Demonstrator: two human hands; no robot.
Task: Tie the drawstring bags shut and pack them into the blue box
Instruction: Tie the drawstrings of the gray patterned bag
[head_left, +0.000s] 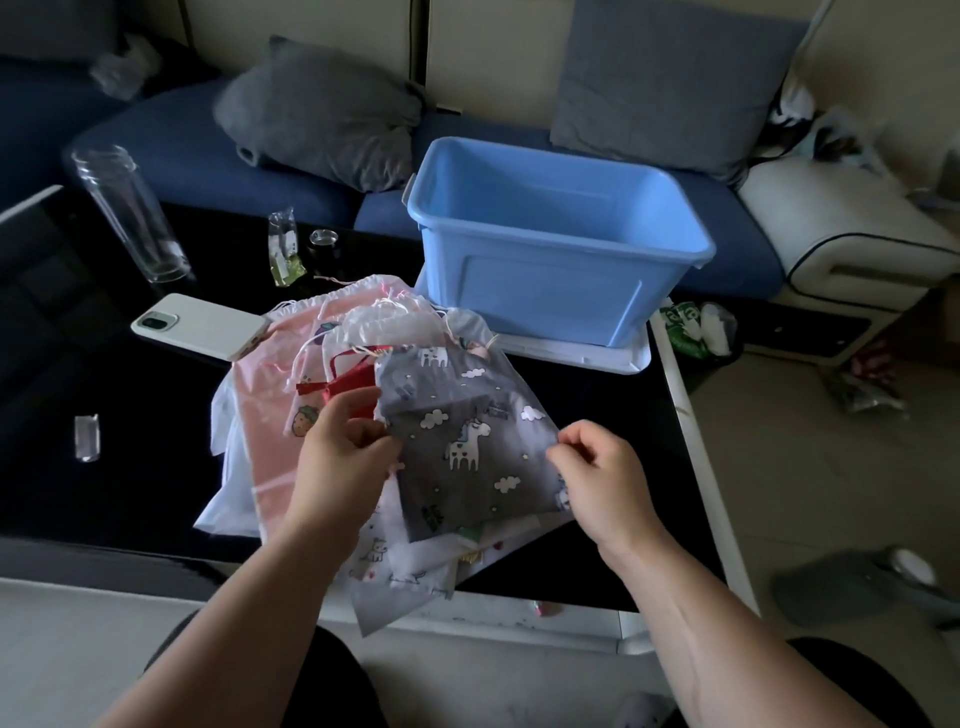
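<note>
Stretching behind the blue box (545, 260) is a dark blue sofa (197, 156) with grey cushions. The box stands open-topped on a white lid (587, 358) at the far right of a glossy black tabletop (597, 441).

In front of the box and to its left lies a loose pile of drawstring bags. Their gathered mouths and thin cords point toward the box. A pink bag (265, 374) with a strawberry print is the widest and sits low in the pile, on the side away from the box. A grey unicorn bag (467, 415) with white clouds lies on top, its drawstring end just short of the lid. A small red bag (348, 384) peeks out beside it, partly covered.

The left hand (337, 462) pinches the grey unicorn bag's left edge between thumb and curled fingers. The right hand (602, 478) pinches its right corner in the same way. Both are on the near side of the pile, well apart from the box.

Left of the box, a clear glass bottle (124, 213) stands near the tabletop's far edge. A white phone (200, 325) lies face down, touching the pile.
</note>
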